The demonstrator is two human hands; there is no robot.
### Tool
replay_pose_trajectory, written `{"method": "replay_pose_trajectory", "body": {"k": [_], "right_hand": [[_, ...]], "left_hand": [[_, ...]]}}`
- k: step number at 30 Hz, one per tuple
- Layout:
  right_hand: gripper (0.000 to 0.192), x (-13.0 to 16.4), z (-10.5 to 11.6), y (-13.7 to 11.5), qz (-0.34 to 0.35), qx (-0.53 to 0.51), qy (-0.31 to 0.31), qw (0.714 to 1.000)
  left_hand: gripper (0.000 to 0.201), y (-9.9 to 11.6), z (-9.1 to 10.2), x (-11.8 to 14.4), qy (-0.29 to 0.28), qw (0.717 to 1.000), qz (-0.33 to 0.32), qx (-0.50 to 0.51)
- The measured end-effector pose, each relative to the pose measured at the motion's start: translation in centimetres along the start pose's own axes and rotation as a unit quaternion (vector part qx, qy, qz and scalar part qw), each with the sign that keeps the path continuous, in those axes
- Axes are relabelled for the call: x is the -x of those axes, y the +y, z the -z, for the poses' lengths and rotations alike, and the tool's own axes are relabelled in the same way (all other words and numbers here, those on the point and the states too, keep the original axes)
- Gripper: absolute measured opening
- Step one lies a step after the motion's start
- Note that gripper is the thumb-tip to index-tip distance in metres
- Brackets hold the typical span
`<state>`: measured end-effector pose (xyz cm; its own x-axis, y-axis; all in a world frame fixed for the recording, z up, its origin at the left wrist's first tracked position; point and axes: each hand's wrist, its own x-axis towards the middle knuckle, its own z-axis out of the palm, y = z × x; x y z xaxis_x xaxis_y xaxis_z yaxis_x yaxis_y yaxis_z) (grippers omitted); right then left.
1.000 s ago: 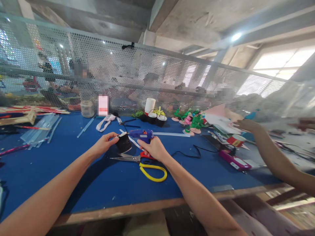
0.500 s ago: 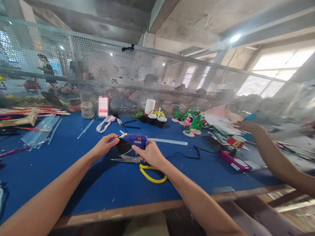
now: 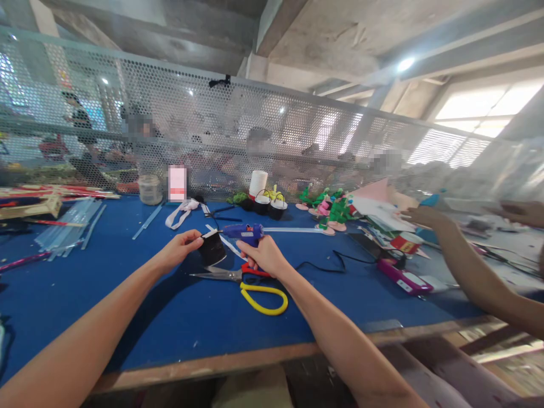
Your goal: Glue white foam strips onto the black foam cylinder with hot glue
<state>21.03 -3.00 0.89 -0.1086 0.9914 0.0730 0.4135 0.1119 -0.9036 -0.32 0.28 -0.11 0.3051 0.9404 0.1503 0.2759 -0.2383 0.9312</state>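
My left hand [image 3: 177, 249] is pinching a small black cup [image 3: 212, 248] by its rim, thumb on top. My right hand [image 3: 266, 256] is wrapping closed around the grip of a blue glue gun [image 3: 243, 231], its nozzle pointing at the cup, just short of it. My fingers are hiding most of the gun's handle. Scissors [image 3: 242, 280] are lying just under both hands, mid-desk [image 3: 127, 306]. A co-worker's arm [image 3: 463, 266] is reaching in at the desk's right edge.
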Motion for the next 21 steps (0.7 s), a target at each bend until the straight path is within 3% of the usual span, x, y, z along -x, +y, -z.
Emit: {"method": "replay_pose_trajectory", "body": {"k": [7, 12, 15, 21], "right_hand": [[0.025, -0.8, 0.4, 0.8, 0.032, -0.045, -0.004, 0.998], [0.011, -2.3, 1.8, 2.0, 0.007, -0.010, 0.118, 0.993], [0.015, -3.4, 2.8, 3.4, -0.012, 0.043, 0.157, 0.987], [0.039, -4.6, 3.3, 5.2, -0.081, 0.144, 0.144, 0.976]], "left_hand": [[0.031, -0.5, 0.1, -0.1, 0.012, 1.000, -0.012, -0.012], [0.030, -0.4, -0.1, -0.1, 0.016, 0.999, -0.026, -0.026], [0.031, -0.1, -0.5, 0.0, 0.016, 0.998, -0.040, -0.044], [0.025, -0.4, -1.4, 0.1, 0.049, 0.986, -0.109, -0.120]]}}
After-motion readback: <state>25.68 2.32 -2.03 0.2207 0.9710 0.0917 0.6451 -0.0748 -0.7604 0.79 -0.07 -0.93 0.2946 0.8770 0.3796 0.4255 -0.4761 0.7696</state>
